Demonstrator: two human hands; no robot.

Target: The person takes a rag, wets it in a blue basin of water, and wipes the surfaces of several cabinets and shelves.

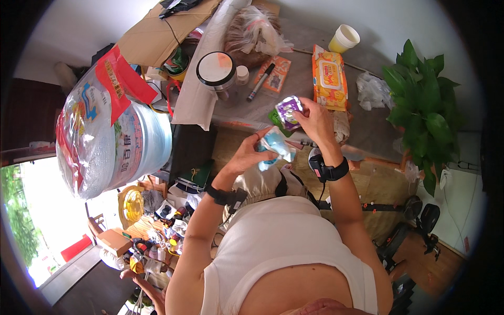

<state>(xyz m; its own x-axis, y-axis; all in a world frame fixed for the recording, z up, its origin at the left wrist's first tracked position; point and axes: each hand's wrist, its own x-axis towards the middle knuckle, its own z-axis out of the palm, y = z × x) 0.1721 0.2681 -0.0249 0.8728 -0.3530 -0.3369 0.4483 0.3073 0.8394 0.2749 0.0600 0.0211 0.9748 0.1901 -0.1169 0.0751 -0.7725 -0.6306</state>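
Observation:
Pinched in my right hand point(317, 121) is a small purple foil packet point(288, 114) with shiny silver edges. My left hand point(249, 152) grips a crumpled blue and white plastic packet point(275, 142) just below it, over the front edge of the grey table point(244, 112). A green packet point(274, 117) shows partly behind the purple one; whether a hand touches it I cannot tell. To the right of the purple packet lies an orange wet-wipes pack point(330, 80) with a flip lid. A black-and-grey marker pen point(261, 82) rests on an orange printed card point(278, 75).
A lidded clear jar point(217, 73) and a small white bottle point(242, 75) stand near a white roll point(201, 90). Stacked paper cups point(344, 38), a crumpled clear bag point(372, 92) and a leafy plant point(423, 102) are rightward. A large plastic-wrapped bundle point(145, 138) bulges at left.

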